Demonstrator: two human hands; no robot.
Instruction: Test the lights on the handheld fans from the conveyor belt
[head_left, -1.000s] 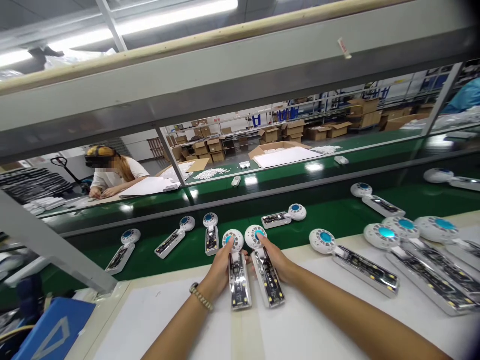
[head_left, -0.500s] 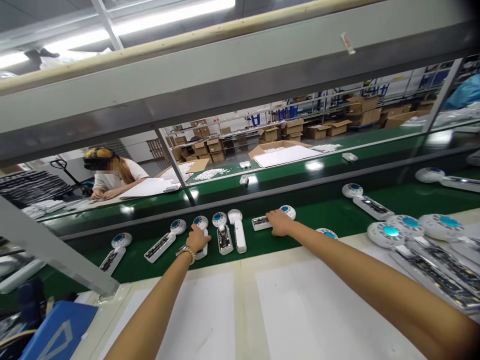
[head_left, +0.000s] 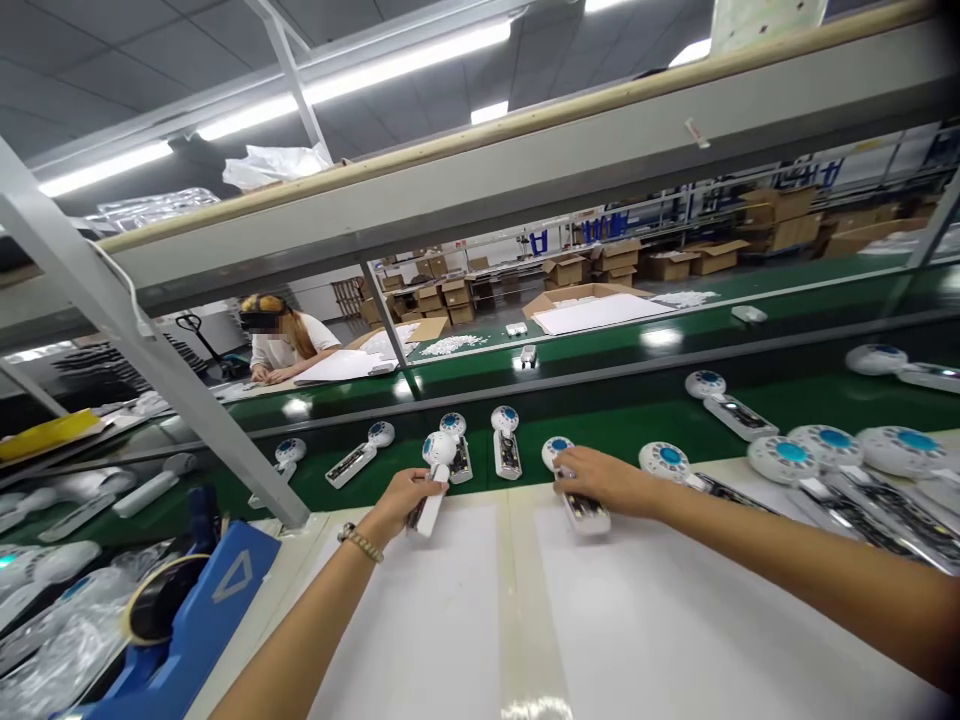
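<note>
My left hand (head_left: 407,505) is closed around the handle of a white handheld device (head_left: 438,450), its round head pointing up and away, at the near edge of the green belt. My right hand (head_left: 600,478) grips another white handheld device (head_left: 587,517) with a blue-centred round head; its handle tilts towards me over the white work surface. Just behind my left hand lies a third such device (head_left: 460,460), partly hidden. Between my hands an open-backed device (head_left: 507,453) rests on the belt, circuit board showing.
More devices (head_left: 791,458) lie together at the right, and one (head_left: 727,405) sits farther back on the green belt (head_left: 622,410). A blue tape dispenser (head_left: 232,580) stands at left by a slanting metal post (head_left: 187,390). A shelf beam (head_left: 487,170) crosses overhead. Across the belt sits a co-worker (head_left: 289,340).
Both hands have come nearer to me, from the belt to its near edge, each with a device. The device in my right hand has turned, its handle now towards me. The view has shifted left.
</note>
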